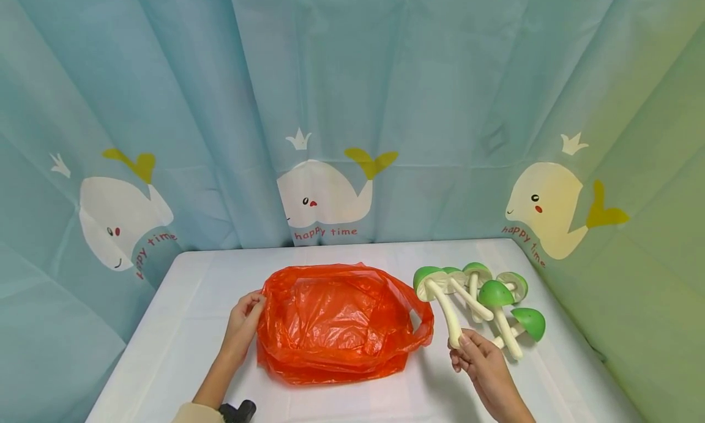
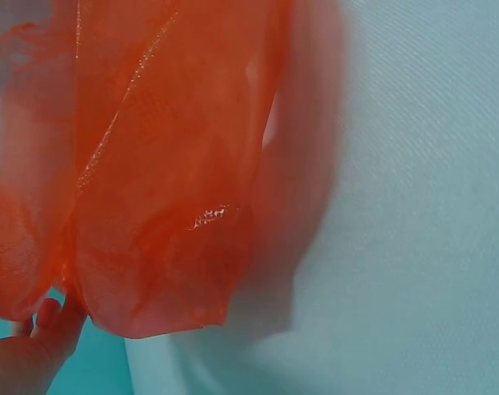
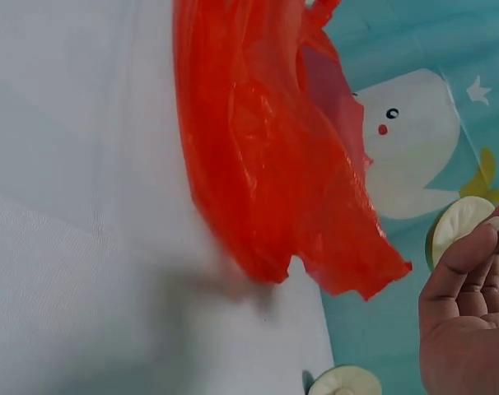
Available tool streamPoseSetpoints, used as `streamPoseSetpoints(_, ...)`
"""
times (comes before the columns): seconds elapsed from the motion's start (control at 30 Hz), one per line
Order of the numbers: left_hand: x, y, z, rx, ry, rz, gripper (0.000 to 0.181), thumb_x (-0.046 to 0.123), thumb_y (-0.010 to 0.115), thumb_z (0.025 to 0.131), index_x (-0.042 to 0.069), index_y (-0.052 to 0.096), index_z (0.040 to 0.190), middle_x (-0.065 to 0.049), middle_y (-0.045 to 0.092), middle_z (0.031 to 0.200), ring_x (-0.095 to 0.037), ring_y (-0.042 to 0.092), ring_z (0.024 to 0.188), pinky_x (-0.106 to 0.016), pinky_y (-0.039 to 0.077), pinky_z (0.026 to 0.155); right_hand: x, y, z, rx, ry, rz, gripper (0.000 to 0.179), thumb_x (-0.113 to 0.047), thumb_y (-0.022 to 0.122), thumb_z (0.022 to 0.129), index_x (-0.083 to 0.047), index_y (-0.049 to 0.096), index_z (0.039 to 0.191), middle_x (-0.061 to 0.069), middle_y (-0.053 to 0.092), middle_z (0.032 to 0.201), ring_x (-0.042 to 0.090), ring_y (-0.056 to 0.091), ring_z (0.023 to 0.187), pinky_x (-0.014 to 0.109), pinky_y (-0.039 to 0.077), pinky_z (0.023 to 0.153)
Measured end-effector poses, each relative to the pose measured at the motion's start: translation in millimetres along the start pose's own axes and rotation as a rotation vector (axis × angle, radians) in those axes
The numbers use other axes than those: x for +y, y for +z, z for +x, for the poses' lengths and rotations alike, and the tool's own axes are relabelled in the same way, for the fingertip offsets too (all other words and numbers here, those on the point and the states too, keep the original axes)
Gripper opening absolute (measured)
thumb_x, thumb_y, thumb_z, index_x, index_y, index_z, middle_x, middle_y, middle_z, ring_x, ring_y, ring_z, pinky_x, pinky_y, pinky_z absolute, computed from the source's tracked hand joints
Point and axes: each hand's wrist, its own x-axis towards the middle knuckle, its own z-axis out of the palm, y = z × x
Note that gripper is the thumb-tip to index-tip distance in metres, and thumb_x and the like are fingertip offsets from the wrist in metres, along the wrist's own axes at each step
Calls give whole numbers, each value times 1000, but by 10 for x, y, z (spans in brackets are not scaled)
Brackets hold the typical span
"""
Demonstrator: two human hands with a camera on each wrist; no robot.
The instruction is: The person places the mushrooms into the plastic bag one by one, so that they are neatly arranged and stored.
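Note:
A red plastic bag (image 1: 336,313) stands with its mouth spread wide on the white table. At its left edge my left hand (image 1: 245,322) pinches the rim; the left wrist view also shows those fingers (image 2: 60,325) at the bag's edge. My right hand (image 1: 484,365) grips the lower end of the stem of a toy mushroom (image 1: 447,310), its green cap tilted up beside the bag's right handle. In the right wrist view the curled right hand (image 3: 472,304) is at the edge, with a pale mushroom underside behind it.
To the right lie several more green-capped mushrooms, among them one with a upright round cap (image 1: 496,294) and one at the far right (image 1: 530,324). A blue curtain (image 1: 440,135) printed with whales hangs behind the white table (image 1: 165,349).

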Motion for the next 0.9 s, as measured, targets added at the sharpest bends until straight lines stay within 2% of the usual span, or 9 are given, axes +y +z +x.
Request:
streamPoseSetpoints(0.13, -4, 1, -9, 17, -27, 26, 32, 24, 45, 99, -4, 48, 116, -19, 43, 130, -28, 39, 115, -16, 40, 86, 3, 48, 16, -64, -28, 20, 25, -13, 44, 101, 11, 49, 104, 12, 55, 85, 11, 53, 66, 23, 45, 55)
streamPoseSetpoints(0.2, -8, 9, -10, 26, -43, 48, 39, 32, 47, 99, -3, 48, 117, -19, 43, 130, -28, 40, 114, -23, 42, 90, 7, 75, 20, -82, -35, 19, 24, -12, 44, 100, 11, 49, 103, 10, 56, 84, 11, 53, 65, 23, 45, 54)
streamPoseSetpoints(0.3, -9, 25, -6, 34, -53, 60, 48, 42, 49, 96, -2, 49, 113, -18, 42, 133, -32, 39, 118, -40, 40, 97, 20, 118, 22, -91, -26, 7, 20, -11, 46, 99, 9, 51, 101, 9, 58, 82, 11, 53, 64, 22, 46, 53)
streamPoseSetpoints(0.4, -7, 43, -15, 44, -3, 108, 44, 43, 55, 93, 0, 51, 105, -17, 39, 134, -35, 35, 124, -51, 35, 99, 34, 153, 27, -121, -17, 5, 18, -10, 47, 99, 7, 52, 100, 8, 59, 82, 11, 53, 64, 23, 46, 53)
streamPoseSetpoints(0.5, 20, 91, -54, 47, 110, 279, 39, 39, 65, 88, 3, 54, 102, -19, 34, 134, -39, 28, 126, -58, 28, 101, 42, 179, 30, -151, -3, -2, 19, -10, 47, 99, 9, 51, 102, 7, 60, 82, 11, 53, 64, 23, 46, 54)
streamPoseSetpoints(0.6, 56, 169, -97, 24, 232, 556, 45, 43, 72, 80, 7, 58, 103, -22, 28, 135, -42, 20, 126, -68, 11, 100, 47, 192, 34, -175, 8, -20, 24, -11, 47, 99, 13, 49, 105, 7, 60, 82, 12, 53, 65, 23, 46, 55)
streamPoseSetpoints(0.67, 73, 223, -118, -14, 276, 711, 54, 47, 75, 74, 6, 59, 105, -25, 25, 136, -44, 14, 127, -74, 1, 95, 55, 203, 39, -178, 16, -29, 27, -12, 48, 99, 14, 48, 105, 7, 60, 82, 12, 53, 66, 24, 47, 55)
streamPoseSetpoints(0.77, 94, 277, -146, -83, 289, 890, 68, 49, 78, 68, 0, 58, 111, -30, 21, 137, -48, 8, 128, -77, -7, 89, 70, 217, 45, -188, 24, -35, 29, -13, 48, 99, 15, 47, 107, 6, 61, 84, 12, 53, 66, 24, 47, 56)
streamPoseSetpoints(0.9, 101, 299, -156, -119, 270, 1033, 75, 39, 86, 62, -8, 57, 114, -34, 20, 137, -52, 6, 129, -78, -10, 86, 85, 241, 54, -211, 21, -37, 30, -13, 47, 99, 16, 46, 108, 6, 61, 85, 12, 53, 67, 24, 48, 56)
